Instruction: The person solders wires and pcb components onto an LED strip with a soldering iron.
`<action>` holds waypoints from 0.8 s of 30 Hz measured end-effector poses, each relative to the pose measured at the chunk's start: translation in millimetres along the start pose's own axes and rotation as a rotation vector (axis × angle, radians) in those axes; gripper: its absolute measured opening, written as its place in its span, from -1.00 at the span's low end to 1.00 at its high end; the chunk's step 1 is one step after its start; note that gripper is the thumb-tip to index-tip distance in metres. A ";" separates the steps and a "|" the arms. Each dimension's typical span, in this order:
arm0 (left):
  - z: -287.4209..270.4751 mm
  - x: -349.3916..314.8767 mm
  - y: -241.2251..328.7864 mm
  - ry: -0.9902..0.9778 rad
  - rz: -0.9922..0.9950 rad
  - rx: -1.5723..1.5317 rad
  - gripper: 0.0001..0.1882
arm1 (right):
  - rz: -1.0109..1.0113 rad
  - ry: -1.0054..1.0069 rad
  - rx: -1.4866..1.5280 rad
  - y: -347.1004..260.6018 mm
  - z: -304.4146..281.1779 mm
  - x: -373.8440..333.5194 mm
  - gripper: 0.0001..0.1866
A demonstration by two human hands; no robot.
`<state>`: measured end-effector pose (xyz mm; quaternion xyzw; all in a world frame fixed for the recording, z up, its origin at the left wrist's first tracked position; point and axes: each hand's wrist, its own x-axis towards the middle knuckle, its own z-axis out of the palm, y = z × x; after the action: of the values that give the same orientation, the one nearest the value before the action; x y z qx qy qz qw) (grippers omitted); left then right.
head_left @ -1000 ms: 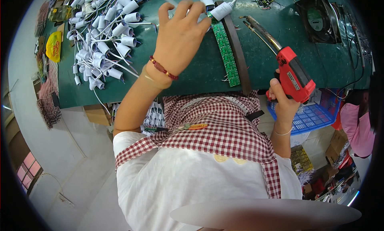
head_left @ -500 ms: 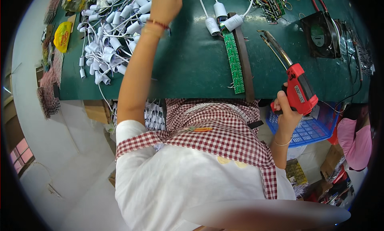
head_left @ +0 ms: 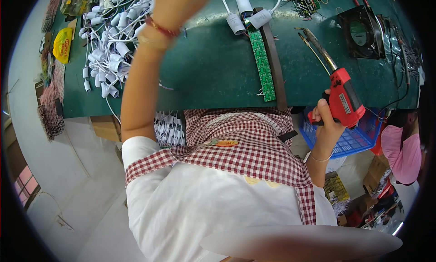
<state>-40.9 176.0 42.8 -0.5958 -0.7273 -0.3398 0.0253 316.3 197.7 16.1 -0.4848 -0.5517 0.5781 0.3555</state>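
My right hand (head_left: 328, 120) is closed round the handle of a red and black soldering gun (head_left: 344, 98), whose metal tip points up and to the left over the green table. Left of that tip lies a long strip of green circuit boards (head_left: 262, 69) against a dark bar (head_left: 274, 57). Three white lamp holders (head_left: 235, 24) with white cords sit at the strip's far end. My left hand (head_left: 181, 5) is smeared by motion at the top edge, beside a heap of white corded lamp holders (head_left: 117, 64). Its fingers cannot be made out.
A black fan (head_left: 361, 32) with red wires stands at the right of the table (head_left: 204, 76). Wired circuit boards (head_left: 305, 2) lie at the back. A yellow packet (head_left: 62, 45) is at the far left. Below the table's right edge is a blue plastic basket (head_left: 352, 144).
My left hand has moved slightly left and toward the top edge, and is more blurred. My right hand still holds the soldering gun. The whole view has shifted slightly.
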 end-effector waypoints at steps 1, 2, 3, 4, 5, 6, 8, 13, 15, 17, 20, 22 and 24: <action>9.8 -30.3 3.5 -0.092 0.000 0.263 -0.87 | 0.001 -0.028 0.022 -0.8 1.0 1.2 -0.70; 21.2 -49.4 24.3 -0.070 -0.021 -0.047 -0.83 | 0.007 -0.028 0.016 -1.4 2.3 1.9 -0.70; 30.4 -68.1 34.2 -0.082 -0.070 -0.057 -0.81 | 0.008 -0.050 0.030 -2.7 4.1 2.8 -0.69; 39.9 -85.2 38.1 -0.106 -0.131 -0.073 -0.80 | 0.008 -0.068 0.047 -3.1 5.5 2.9 -0.68; 46.0 -96.7 43.3 -0.136 -0.234 -0.117 -0.80 | 0.014 -0.069 0.047 -3.3 6.3 2.9 -0.68; 51.7 -102.9 45.0 -0.121 -0.311 -0.169 -0.80 | 0.032 -0.069 0.028 -3.7 6.9 2.7 -0.67; 63.0 -109.9 46.2 -0.111 -0.389 -0.223 -0.79 | 0.055 -0.065 0.007 -3.2 9.7 2.0 -0.67; 77.4 -113.4 42.7 -0.106 -0.370 -0.162 -0.81 | 0.073 -0.108 -0.090 -0.1 13.4 -1.6 -0.69; 73.3 -110.5 46.5 -0.119 -0.340 -0.120 -0.81 | 0.089 -0.121 -0.097 1.5 11.7 -3.3 -0.69; 69.8 -108.0 51.0 -0.132 -0.310 -0.077 -0.82 | 0.106 -0.137 -0.102 4.1 9.7 -5.3 -0.69; 67.7 -104.3 53.9 -0.171 -0.290 -0.010 -0.80 | 0.121 -0.172 -0.144 10.1 5.2 -7.3 -0.69; 67.6 -102.0 50.3 -0.227 -0.326 -0.028 -0.80 | 0.078 -0.194 -0.206 17.9 0.8 -9.5 -0.68; 66.3 -102.1 46.6 -0.237 -0.334 -0.063 -0.81 | -0.016 -0.229 -0.255 27.4 -2.4 -9.8 -0.67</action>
<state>54.2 126.8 -31.6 -0.5033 -0.8027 -0.2896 -0.1358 324.6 185.3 -9.0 -0.4527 -0.6613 0.5519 0.2305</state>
